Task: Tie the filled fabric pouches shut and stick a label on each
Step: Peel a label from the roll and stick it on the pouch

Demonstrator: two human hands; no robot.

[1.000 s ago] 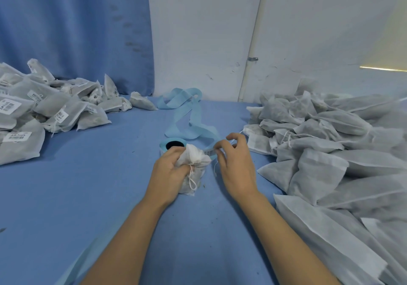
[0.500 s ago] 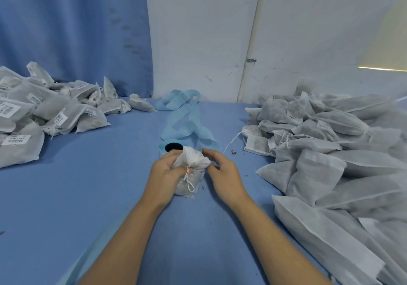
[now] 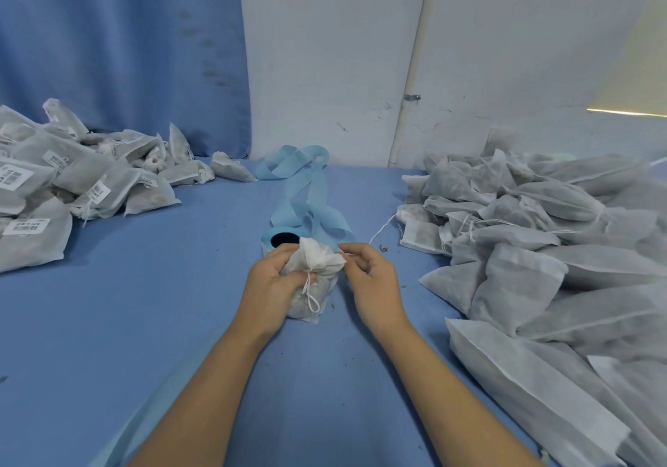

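Tied pouch stands mid-desk, just before the label roll. Left hand fingers clamped round its neck. Right hand fingers pinched on the gathered top's edge; can't tell if they hold a label. Best to steady the neck and press the label onto flat fabric.

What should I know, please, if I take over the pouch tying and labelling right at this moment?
Left hand grips the pouch at its cinched neck; right hand pinches its gathered top.
Label roll stands just behind it.
Done: labelled pile at far left; this pouch's cord looks tied.
To do: no label shows on this pouch; the unlabelled pile at right awaits.
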